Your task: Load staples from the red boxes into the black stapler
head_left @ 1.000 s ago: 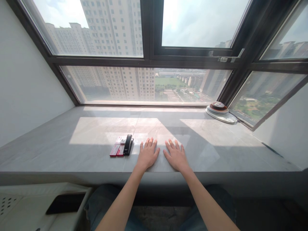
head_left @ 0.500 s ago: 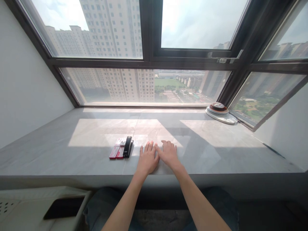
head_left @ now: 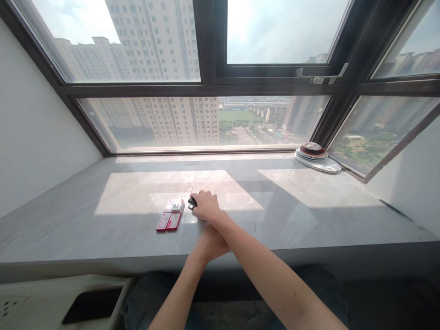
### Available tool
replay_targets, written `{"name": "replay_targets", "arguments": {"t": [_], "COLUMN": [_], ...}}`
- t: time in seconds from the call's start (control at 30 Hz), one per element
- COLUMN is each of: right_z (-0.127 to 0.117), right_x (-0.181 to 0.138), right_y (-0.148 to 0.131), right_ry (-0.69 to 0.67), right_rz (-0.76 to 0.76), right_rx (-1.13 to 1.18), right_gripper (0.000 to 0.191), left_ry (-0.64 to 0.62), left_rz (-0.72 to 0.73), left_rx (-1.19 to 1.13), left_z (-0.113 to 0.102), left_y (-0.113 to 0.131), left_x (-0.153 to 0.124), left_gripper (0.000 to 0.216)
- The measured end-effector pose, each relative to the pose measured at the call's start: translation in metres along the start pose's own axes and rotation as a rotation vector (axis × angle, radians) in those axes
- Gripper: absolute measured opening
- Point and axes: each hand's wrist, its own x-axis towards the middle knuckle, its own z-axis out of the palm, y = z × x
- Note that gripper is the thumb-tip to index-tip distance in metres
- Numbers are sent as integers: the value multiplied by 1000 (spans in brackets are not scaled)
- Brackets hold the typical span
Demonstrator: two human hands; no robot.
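My right hand (head_left: 206, 205) reaches left across my left hand, its fingers wrapped around a black stapler (head_left: 192, 202). Only one end of the stapler shows past the fingers; the hand covers the rest. Beneath the right forearm, near the front edge of the sill, is my left hand (head_left: 211, 243). Its fingers are hidden, so I cannot tell whether it holds anything. Just left of the stapler lie several small red and white boxes (head_left: 174, 221), set close together, with a white one (head_left: 176, 206) at the back.
A stack of plates (head_left: 318, 162) stands in the far right corner of the marble sill (head_left: 130, 238), beside the dark window frame (head_left: 261, 151). Below the sill at the left is a pale plastic piece (head_left: 30, 298) with a dark opening.
My right hand has moved left over my left hand and taken hold of the stapler, shifting it right, away from the boxes. My left hand's fingers are now covered.
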Motion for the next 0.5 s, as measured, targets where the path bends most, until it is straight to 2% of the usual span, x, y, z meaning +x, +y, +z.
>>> {"name": "replay_targets", "arguments": {"t": [0.03,0.13,0.23,0.3,0.37,0.5], "right_z": [-9,-28,-32,-28,-23,-19], "right_x": [-8,-39,-70,-84,-90,-88], "right_y": [14,56,81,85,80,67], "right_ry": [2,28,177,299,374,431], "right_rz": [1,24,42,90,161,224], "right_rx": [-2,4,100,150,151,176], "right_gripper": [49,50,40,31,26,22], "left_ry": [1,72,200,224,196,115], "left_rz": [-29,-157,-236,-227,-194,-152], "left_rx": [-7,-4,65,123,180,251], "left_z": [-3,-11,-14,-13,-9,1], "left_y": [2,8,13,14,13,10], "left_x": [-2,-4,-2,0,1,-1], "left_gripper": [8,21,23,20,31,51]}}
